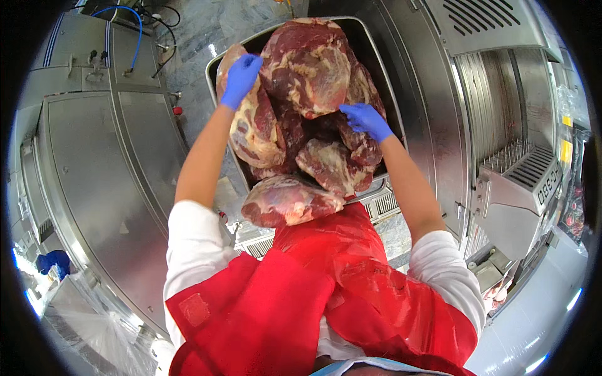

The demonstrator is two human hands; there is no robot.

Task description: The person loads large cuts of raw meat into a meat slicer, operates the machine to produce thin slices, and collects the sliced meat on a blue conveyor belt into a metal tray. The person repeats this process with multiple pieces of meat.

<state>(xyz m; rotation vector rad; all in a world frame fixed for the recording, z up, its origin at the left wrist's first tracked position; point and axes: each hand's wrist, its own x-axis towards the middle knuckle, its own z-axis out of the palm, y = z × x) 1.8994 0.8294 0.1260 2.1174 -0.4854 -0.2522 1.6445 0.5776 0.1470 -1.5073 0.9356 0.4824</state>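
Observation:
A metal tub (214, 74) holds several large pieces of raw red meat with pale fat. My blue-gloved left hand (241, 81) has its fingers curled on meat where the long left piece (254, 128) meets the big top piece (304, 66). My blue-gloved right hand (367, 120) has bent fingertips at the lower right edge of that top piece, beside another slab (367, 88). A rounded piece (288, 200) hangs over the tub's near rim, close against my red apron (326, 250). Another chunk (332, 169) lies just above it.
Stainless steel cabinets (125, 188) with blue and black hoses stand on the left. A steel machine with rows of needles (501, 160) and a slotted hood (470, 19) stands on the right. Grey floor (213, 31) shows beyond the tub, and drain grates (384, 203) show below it.

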